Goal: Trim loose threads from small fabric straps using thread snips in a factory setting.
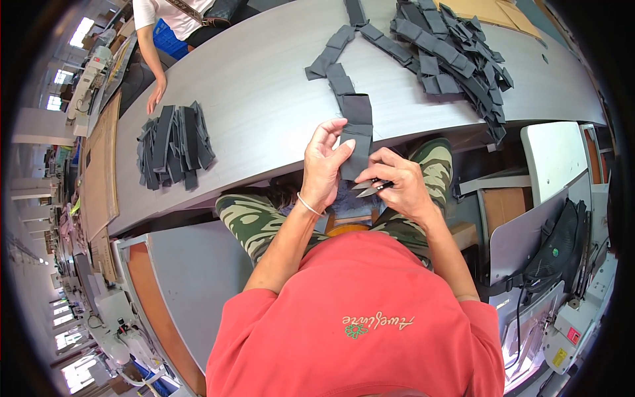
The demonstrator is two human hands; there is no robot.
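Observation:
My left hand [324, 162] is closed on a dark grey fabric piece [357, 132], thumb on top, at the table's near edge. That piece hangs at the end of a chain of joined fabric pieces [329, 53] running back across the table. In my right hand [402, 182] is a pair of small thread snips [372, 188], blades pointing left beside the lower end of the fabric. The fingers of my right hand are wrapped round the snips. Whether the blades touch the cloth I cannot tell.
A stack of dark fabric strips [175, 145] lies on the grey table [264, 86] at left. A large heap of chained pieces [456, 59] lies at far right. Another person's hand [156, 94] rests on the table's far left edge. A black bag [559, 245] hangs at right.

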